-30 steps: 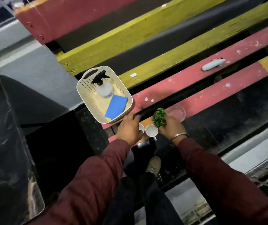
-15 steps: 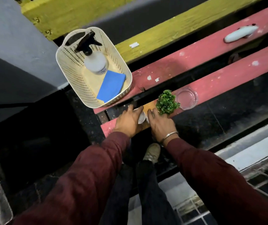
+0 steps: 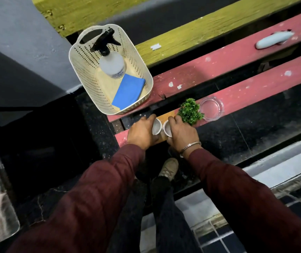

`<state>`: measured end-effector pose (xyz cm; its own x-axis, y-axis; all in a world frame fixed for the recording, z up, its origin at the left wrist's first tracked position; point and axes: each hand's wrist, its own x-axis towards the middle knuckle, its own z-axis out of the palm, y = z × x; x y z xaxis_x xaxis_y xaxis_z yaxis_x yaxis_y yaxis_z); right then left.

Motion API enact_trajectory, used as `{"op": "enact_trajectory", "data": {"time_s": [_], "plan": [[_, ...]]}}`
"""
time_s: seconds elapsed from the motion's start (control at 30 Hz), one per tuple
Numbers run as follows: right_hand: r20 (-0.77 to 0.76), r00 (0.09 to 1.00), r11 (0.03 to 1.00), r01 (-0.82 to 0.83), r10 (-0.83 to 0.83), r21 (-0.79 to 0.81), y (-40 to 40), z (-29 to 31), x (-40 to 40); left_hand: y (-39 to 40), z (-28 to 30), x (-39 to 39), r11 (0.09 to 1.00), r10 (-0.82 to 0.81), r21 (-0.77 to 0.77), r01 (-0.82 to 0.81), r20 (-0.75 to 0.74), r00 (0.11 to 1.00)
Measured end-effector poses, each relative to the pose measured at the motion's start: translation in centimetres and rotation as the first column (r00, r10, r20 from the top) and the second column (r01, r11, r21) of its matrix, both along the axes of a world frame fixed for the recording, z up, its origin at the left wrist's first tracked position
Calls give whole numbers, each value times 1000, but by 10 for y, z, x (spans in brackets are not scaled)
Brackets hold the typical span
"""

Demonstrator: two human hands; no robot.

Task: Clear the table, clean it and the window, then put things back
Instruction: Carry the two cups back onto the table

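Observation:
Two small white cups stand side by side on a wooden tray [image 3: 169, 114] that rests on the red slats. My left hand [image 3: 142, 133] wraps the left cup [image 3: 156, 126] and my right hand [image 3: 181, 133] wraps the right cup [image 3: 167, 127]. A small green plant [image 3: 190, 114] sits on the tray just beyond my right hand. A cream perforated basket [image 3: 84, 66] stands to the upper left, holding a spray bottle [image 3: 111, 64] with a black trigger and a folded blue cloth [image 3: 128, 91].
A clear glass dish [image 3: 212, 108] lies right of the plant on the red slat. A pale blue oblong object [image 3: 273, 40] lies on the far red slat. Yellow slats run beyond. Gaps open between slats. My shoe [image 3: 168, 169] shows below.
My right hand came off the plant and closed around the right cup. My left hand stays at the left cup. The camera view shifted closer and downward.

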<state>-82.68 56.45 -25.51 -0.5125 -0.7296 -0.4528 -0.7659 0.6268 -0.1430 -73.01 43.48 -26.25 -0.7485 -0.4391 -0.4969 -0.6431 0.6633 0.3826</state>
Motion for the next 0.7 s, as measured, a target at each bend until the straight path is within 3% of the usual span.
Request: {"op": "enact_trajectory", "data": {"time_s": [0.23, 0.53, 0.7], "plan": [[91, 985, 956, 162, -144, -243, -7, 57, 22, -8, 71, 42, 982, 184, -23, -186, -78, 980], [72, 995, 858, 94, -66, -504, -97, 152, 66, -72, 180, 101, 911, 336, -208, -356, -124, 934], [57, 998, 752, 13, 33, -659, -177, 214, 137, -134, 248, 186, 830, 405, -306, -466, -244, 881]]}}
